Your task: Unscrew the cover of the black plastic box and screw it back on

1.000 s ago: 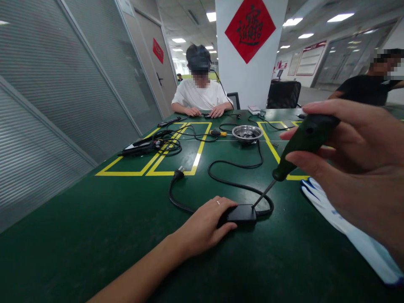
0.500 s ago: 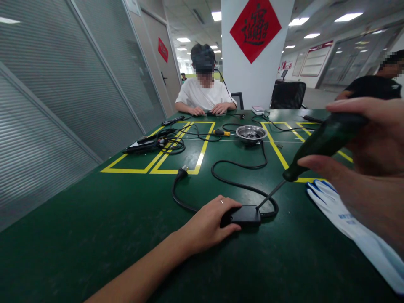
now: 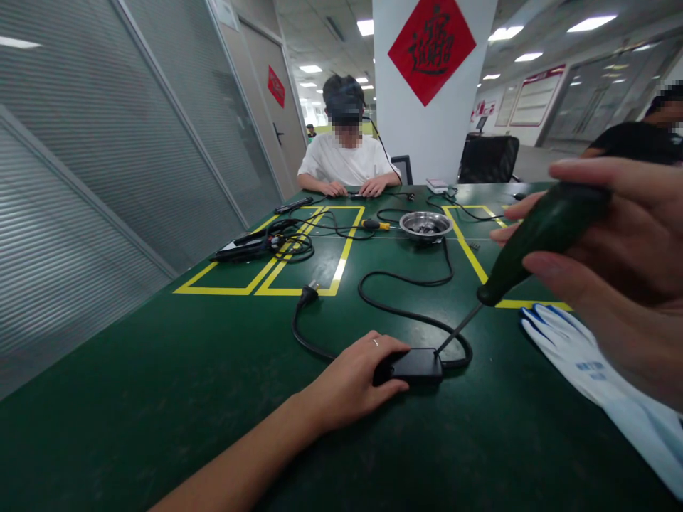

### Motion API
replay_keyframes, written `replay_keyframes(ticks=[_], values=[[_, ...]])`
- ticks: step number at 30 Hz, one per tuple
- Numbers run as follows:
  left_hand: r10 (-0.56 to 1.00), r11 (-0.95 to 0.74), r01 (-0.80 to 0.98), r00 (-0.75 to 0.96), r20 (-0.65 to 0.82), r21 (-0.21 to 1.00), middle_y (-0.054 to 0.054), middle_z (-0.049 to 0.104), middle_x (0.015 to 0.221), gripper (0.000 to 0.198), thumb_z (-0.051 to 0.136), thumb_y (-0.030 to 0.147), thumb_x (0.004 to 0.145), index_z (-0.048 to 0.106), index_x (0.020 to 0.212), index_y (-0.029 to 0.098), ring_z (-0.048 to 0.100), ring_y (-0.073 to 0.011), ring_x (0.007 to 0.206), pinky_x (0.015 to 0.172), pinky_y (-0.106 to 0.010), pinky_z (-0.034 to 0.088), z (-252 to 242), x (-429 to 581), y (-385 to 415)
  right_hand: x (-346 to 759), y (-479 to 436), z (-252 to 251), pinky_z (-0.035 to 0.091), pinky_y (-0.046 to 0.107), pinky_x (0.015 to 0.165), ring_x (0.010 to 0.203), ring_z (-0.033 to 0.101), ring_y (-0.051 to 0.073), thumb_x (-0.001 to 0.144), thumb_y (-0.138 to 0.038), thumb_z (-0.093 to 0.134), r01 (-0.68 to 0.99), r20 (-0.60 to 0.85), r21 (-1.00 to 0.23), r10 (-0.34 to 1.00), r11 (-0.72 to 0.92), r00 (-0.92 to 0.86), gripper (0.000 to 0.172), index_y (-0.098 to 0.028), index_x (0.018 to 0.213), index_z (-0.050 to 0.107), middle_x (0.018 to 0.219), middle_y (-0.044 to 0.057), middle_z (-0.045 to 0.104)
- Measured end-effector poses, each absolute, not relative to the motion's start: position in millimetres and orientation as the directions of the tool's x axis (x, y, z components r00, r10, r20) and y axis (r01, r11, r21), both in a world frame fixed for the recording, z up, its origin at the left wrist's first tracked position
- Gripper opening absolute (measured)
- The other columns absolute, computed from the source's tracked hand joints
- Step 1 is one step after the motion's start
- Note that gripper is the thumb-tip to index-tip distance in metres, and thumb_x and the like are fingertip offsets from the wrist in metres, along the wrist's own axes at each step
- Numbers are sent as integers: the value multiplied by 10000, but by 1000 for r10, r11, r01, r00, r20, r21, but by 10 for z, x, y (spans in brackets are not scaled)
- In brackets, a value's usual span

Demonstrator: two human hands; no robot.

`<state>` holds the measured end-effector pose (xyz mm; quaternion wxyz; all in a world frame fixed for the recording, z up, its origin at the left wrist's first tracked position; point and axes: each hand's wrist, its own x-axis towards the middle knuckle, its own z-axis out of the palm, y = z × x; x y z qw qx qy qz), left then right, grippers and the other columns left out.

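Observation:
My left hand [image 3: 368, 370] grips the left end of a black power adapter [image 3: 419, 364] and holds it flat against the green table. In my right hand [image 3: 613, 263] is a screwdriver [image 3: 544, 238] with a dark green handle, pinched between thumb and fingers. Its shaft slants down to the left, and the tip touches the adapter's top near the far right corner. A black cord [image 3: 403, 311] loops away from the adapter's right end. Another cord leads from the left side to a plug [image 3: 308, 291] on the table.
A metal bowl [image 3: 425, 226] with small dark parts stands mid-table, beside a yellow-and-black screwdriver [image 3: 375, 225]. Coiled cables and a black device [image 3: 242, 247] lie at left. White gloves [image 3: 592, 373] lie at right, under my right hand. Across the table sits a person in white [image 3: 349, 160].
The fingers of my right hand have shifted and spread around the screwdriver handle, which has tilted slightly. The tip stays on the adapter, and my left hand keeps its place.

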<state>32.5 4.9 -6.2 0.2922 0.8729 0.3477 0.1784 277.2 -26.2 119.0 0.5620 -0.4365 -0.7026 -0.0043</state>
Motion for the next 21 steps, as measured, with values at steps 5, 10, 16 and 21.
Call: replay_keyframes(ticks=[5,10,16,21], values=[[707,-595,499,698,114,630,-53,588,1162,444,672,253,850,495,1257,242,527,-229,1059,949,-384,426,-60,327,52,2784,-244,1189,542,403,970,1051,629,239,673,-257,744,620,815,-435,578,654,-38,589,-310,1230,560,1175,3,631],[707,-596,500,698,115,628,-56,592,1160,443,672,257,850,497,1256,239,529,-233,1056,951,-394,427,-61,327,52,2771,-243,1195,535,358,983,1094,616,222,722,-199,676,573,772,-475,629,668,-93,648,-256,1334,470,1193,24,632],[707,-597,502,698,114,626,-53,593,1159,445,669,254,851,491,1259,239,538,-225,1067,959,-393,428,-63,319,46,2757,-225,1154,549,348,954,1055,637,221,697,-204,714,621,799,-445,599,645,-50,688,-266,1336,467,1192,40,633],[709,-598,500,695,122,626,-59,592,1168,440,664,266,856,494,1261,241,531,-239,1091,982,-412,413,-73,317,47,2713,-225,1129,544,305,954,1166,571,217,672,-200,732,638,810,-412,582,651,-71,707,-286,1323,471,1345,18,517]])
